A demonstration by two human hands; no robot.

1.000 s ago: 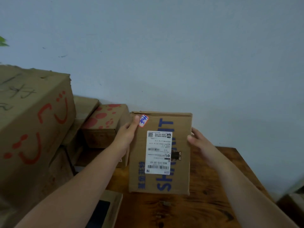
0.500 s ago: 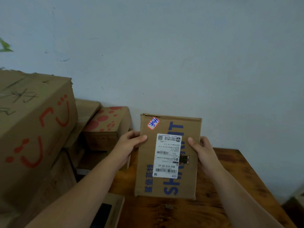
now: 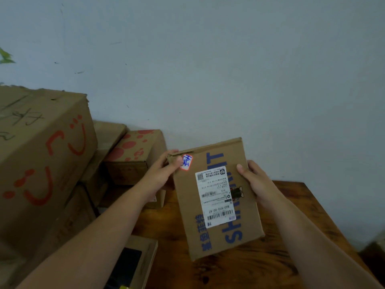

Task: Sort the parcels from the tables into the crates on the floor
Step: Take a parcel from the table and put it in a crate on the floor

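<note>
I'm pinching the parcel's (image 3: 216, 199) top left corner with my left hand (image 3: 160, 174), thumb across the front, and gripping its right edge with my right hand (image 3: 257, 180). It's tilting over the wooden table (image 3: 270, 270), beside stacked cardboard boxes (image 3: 41, 155).

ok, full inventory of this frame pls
held parcel: 1, brown cardboard with blue print, held tilted, centre right
shipping label: 1, white, on the parcel's face
sticker: 1, white with red edge and blue writing, parcel's top left corner
large box: 1, brown with red marks, far left
spotted box: 1, brown with red spots, by the wall, left of the parcel
plain box: 1, brown, between those two
flat box: 1, brown with dark panel, bottom edge
table: 1, dark wood, under the parcel
wall: 1, pale blue-grey, behind
left hand: 1, grips parcel's top left corner
right hand: 1, grips parcel's right edge
</note>
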